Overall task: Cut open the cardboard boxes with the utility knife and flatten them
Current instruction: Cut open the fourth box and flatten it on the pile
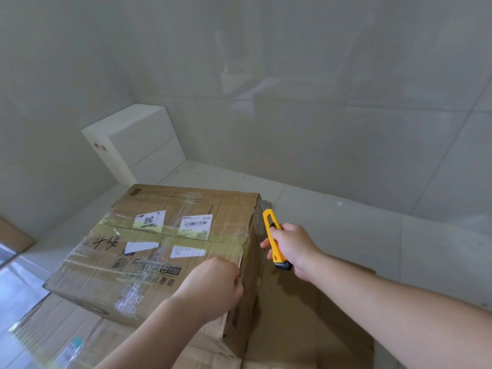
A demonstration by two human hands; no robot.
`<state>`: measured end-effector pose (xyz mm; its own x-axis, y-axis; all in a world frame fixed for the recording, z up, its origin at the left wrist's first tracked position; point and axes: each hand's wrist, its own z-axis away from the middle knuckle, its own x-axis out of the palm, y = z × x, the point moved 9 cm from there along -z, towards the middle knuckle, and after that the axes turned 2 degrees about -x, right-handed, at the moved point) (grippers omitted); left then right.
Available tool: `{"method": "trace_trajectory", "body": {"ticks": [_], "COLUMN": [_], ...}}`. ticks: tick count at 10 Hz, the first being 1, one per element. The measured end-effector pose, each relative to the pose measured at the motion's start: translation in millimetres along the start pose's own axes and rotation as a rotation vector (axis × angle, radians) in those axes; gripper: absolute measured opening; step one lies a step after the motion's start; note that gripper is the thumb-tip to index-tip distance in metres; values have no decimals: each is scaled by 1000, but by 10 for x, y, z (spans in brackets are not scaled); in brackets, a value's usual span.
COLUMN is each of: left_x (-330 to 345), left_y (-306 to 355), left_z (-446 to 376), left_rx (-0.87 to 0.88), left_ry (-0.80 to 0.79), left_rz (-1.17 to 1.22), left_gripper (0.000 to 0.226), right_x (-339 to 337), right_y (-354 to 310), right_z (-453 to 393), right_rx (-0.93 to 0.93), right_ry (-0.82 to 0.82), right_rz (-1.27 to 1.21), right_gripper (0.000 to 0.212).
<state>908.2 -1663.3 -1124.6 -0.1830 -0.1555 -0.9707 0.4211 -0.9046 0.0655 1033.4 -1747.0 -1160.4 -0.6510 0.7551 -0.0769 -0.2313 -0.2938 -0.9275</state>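
The cardboard box (159, 243) sits taped shut on the floor (346, 222), resting on top of flattened cardboard (306, 328) that spreads out beneath and to the right of it. Its top face carries strips of brownish tape along the middle seam, clear tape crossing it, a few white shipping labels (195, 225) and some handwritten black characters near the left end. The left hand (213, 284) is at the box's near right top edge, its fingers (237, 272) curled over that edge and gripping the cardboard right at the corner where top and side meet. The right hand (291, 247) is just beside the box's right side, fingers wrapped tight around the yellow utility knife (274, 237); the thumb lies along the handle near the black slider. The knife points up and away from the person, its black butt end sticking out below the palm and its metal blade tip up against the far right top corner of the box, though whether the blade is actually into the cardboard there I cannot tell. The two hands are near each other, with the right upper edge of the box between them. Behind, tiled walls meet in a corner, where a white boxed-in ledge (133, 139) stands against the wall.
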Motion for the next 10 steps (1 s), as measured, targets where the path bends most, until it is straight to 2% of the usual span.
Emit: {"method": "trace_trajectory", "body": {"ticks": [2,6,10], "left_x": [7,2,-18], "left_y": [0,6,29], "left_z": [-9,-14,-61], "left_rx": [10,24,36], "left_ry": [4,25,51], "left_rz": [-4,-23,-23], "left_gripper": [32,33,34], "right_x": [11,74,29], "right_y": [-17,46,116], "right_z": [10,89,253], "right_rx": [-15,23,61], "right_ry": [-5,-94,-124], "right_rz": [3,32,66], "right_gripper": [13,23,19]}}
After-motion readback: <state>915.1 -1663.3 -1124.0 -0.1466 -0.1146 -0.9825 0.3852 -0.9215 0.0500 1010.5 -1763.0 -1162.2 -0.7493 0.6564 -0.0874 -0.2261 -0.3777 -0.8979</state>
